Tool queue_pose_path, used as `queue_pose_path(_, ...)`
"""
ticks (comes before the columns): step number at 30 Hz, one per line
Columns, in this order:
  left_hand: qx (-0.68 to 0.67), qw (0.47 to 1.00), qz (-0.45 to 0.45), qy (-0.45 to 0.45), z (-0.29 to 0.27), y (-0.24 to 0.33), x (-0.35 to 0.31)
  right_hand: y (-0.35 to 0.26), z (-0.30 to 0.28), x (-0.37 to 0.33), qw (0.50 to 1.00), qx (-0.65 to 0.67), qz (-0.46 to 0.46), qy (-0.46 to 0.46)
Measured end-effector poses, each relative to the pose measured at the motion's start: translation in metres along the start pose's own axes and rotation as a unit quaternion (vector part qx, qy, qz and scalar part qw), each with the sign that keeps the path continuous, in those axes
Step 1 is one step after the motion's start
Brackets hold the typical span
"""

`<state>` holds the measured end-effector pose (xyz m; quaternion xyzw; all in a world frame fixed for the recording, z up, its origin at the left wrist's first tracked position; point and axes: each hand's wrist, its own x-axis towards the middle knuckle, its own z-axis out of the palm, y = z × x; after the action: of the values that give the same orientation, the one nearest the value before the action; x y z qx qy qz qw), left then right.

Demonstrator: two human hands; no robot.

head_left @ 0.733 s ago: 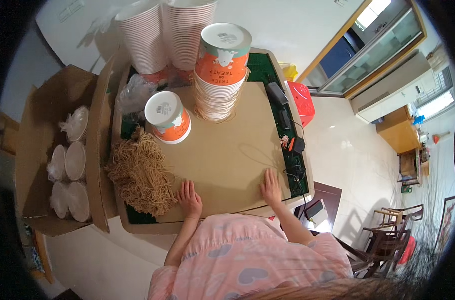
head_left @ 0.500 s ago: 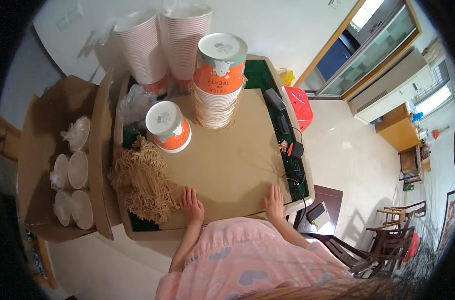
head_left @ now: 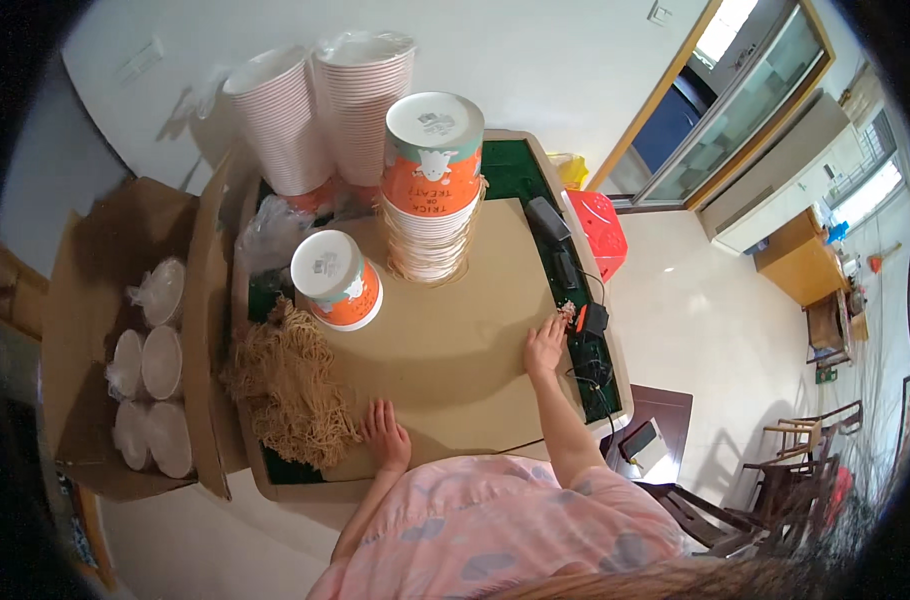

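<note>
My left hand (head_left: pixel 386 437) lies flat with fingers stretched out on the brown cardboard sheet (head_left: pixel 445 375), beside a tangled heap of tan strings (head_left: pixel 293 395). My right hand (head_left: pixel 544 347) is at the sheet's right edge, fingers extended, their tips at a small pile of pinkish bits (head_left: pixel 567 312); nothing shows in its grasp. On the sheet an orange and green paper bucket (head_left: pixel 337 280) stands upside down. Behind it rises a taller nested stack of similar upturned buckets (head_left: pixel 434 185), with strings hanging round its lower part.
Two tall plastic-wrapped bucket stacks (head_left: pixel 365 105) stand against the wall. An open carton (head_left: pixel 95 300) at the left holds several wrapped white round pieces. Black adapters (head_left: pixel 548 219) and cables line the table's green right strip. Beyond are a red stool (head_left: pixel 597 235) and dark wooden chairs.
My right hand has moved forward from the sheet's near edge to the pinkish pile. My left hand stays on the sheet. The whole view has shifted slightly.
</note>
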<state>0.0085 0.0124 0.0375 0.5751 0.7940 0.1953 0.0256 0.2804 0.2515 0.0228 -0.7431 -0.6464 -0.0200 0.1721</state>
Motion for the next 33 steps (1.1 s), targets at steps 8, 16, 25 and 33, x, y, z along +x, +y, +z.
queue_pose_path(8,0.037,0.999,-0.028,0.009,0.01,-0.008,-0.006,0.021,-0.064,-0.138,0.987,0.033,-0.11,-0.114)
queue_pose_path(16,0.011,1.0,-0.004,0.021,-0.001,-0.004,-0.002,0.009,-0.002,-0.021,0.995,0.047,-0.086,-0.026)
queue_pose_path(25,-0.02,1.0,-0.018,0.0,-0.002,-0.007,-0.008,-0.015,0.013,0.003,0.996,-0.079,-0.036,-0.019)
queue_pose_path(33,-0.027,0.999,-0.027,-0.02,0.0,-0.007,-0.007,-0.014,-0.003,-0.015,0.995,0.054,-0.082,0.016)
